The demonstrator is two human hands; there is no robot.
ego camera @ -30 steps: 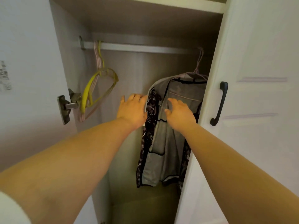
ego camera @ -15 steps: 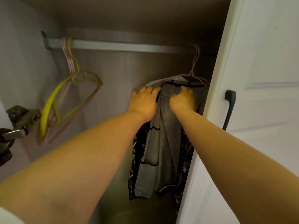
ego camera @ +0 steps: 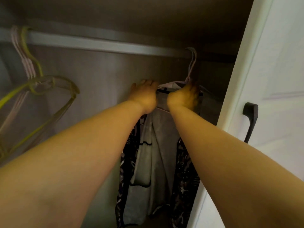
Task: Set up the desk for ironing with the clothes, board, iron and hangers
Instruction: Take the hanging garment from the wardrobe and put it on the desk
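Inside the wardrobe, a grey garment with black piping (ego camera: 156, 145) and a dark patterned garment (ego camera: 185, 170) hang together from pale pink hangers (ego camera: 191, 69) hooked on the rail (ego camera: 107, 45). My left hand (ego camera: 144, 94) grips the left shoulder of the hung clothes at the hanger's top. My right hand (ego camera: 183, 94) grips the right side of the same hangers just under the hooks. Both arms reach forward into the wardrobe.
Several empty hangers, yellow-green and pink (ego camera: 32, 83), hang at the rail's left end. The white wardrobe door (ego camera: 271, 79) with a black handle (ego camera: 250, 119) stands open on the right. The wardrobe's back wall is dim.
Both hands have risen from the front of the grey garment to the hangers' shoulders and closed round them. The view has moved closer into the wardrobe.
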